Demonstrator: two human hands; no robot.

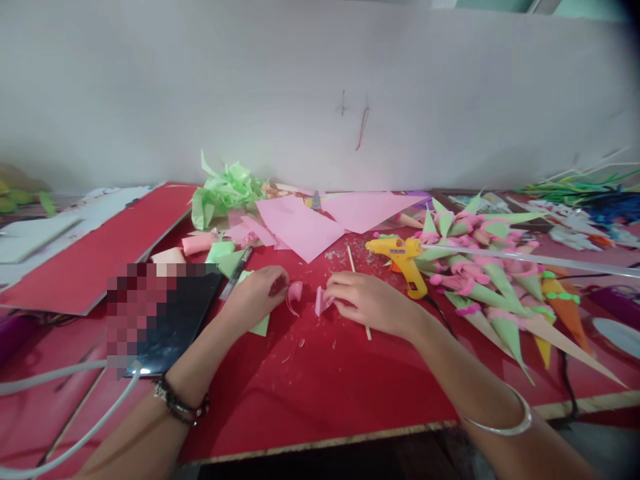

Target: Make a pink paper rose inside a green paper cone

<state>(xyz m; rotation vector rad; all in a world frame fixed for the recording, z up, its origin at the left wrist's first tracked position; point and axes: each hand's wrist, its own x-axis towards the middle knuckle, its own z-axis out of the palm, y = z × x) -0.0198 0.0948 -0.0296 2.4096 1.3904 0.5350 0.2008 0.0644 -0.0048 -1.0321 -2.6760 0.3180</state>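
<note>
Pink paper piece [319, 302], small and narrow, stands at the fingertips of our right hand [373, 303], whose fingers are closed on it just above the red surface [310, 400], near the middle of our view. Just to its left lies a second bit of pink, a curled pink strip [296, 291], close by the fingers of our left hand [257, 297]; these are bent inward, and we cannot tell whether they grip the strip or merely rest beside it. Under our left hand a light green paper [260, 325] shows, while a thin wooden stick [351, 259] passes beneath our right hand, its two ends sticking out on either side. Beyond the hands, large pink sheets [300, 227] lie spread out, with crumpled green paper [230, 190] behind them to the left. To the right of the stick we see a yellow glue gun [411, 270] lying on its side, a long clear rod [500, 255] running off from its back end across a heap of green and pink paper cones [505, 287]. On our left a black flat device [185, 327] lies beside our forearm, partly covered by a blurred patch, and past it rests a red board [105, 253].
</note>
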